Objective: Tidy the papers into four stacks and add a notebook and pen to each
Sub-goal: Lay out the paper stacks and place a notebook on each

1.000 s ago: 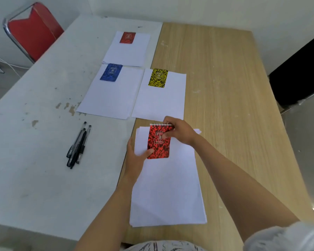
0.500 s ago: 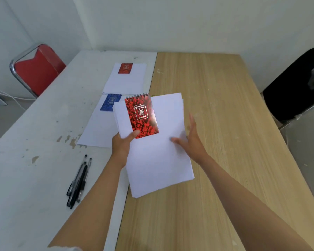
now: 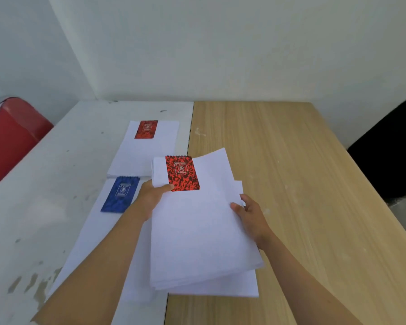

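Step in hand: carrying fourth paper stack (image 3: 197, 242), red notebook (image 3: 182, 173) on top, above worktop (image 3: 291, 184).

Left hand (image 3: 151, 195) grip: thumb pinching notebook against papers. Right hand (image 3: 250, 213) grip curled round stack's right edge.

Next, likely: set stack flat in free spot, square edges; pens not in view.

Red chair (image 3: 12, 139) way off left of the hand, black chair (image 3: 389, 148) off right, white tabletop (image 3: 56, 184) meets wooden tabletop (image 3: 291, 184).

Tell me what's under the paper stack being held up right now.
Under the held stack, only an edge of another white sheet pile shows on the wooden table. Whatever else lies there is covered.
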